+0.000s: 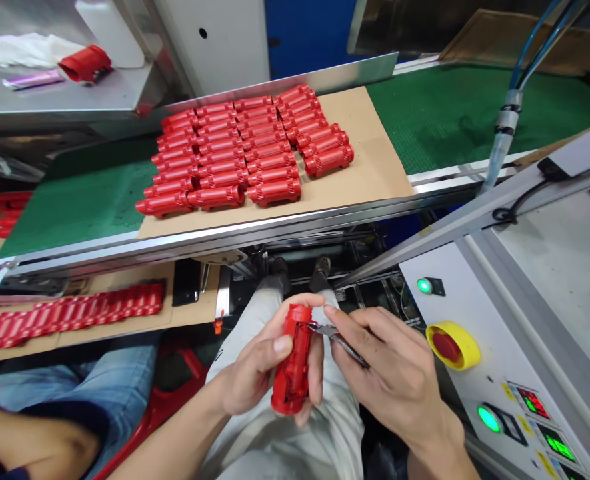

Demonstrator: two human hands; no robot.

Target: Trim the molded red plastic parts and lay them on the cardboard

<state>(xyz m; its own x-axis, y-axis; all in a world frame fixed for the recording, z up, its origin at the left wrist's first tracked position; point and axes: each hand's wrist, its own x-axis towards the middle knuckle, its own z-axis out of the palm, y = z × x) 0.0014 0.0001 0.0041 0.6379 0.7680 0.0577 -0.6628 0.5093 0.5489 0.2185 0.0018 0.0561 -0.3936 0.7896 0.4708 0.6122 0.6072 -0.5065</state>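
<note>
Held upright over my lap is a red plastic housing (299,360), its open side with ribs and recesses facing me. My left hand (259,363) wraps round it, thumb on the left edge and fingers behind and along the right side. In my right hand (395,373) is a small pair of metal nippers (342,341). Their tips touch the housing's right edge near its upper end. The handles are partly hidden under my fingers.
Rows of red housings (247,150) lie on cardboard (369,147) over a green conveyor belt (449,120). At right is a control panel with an emergency stop button (447,345). More red parts (75,313) line a lower shelf at left, where a co-worker's arm (39,433) shows.
</note>
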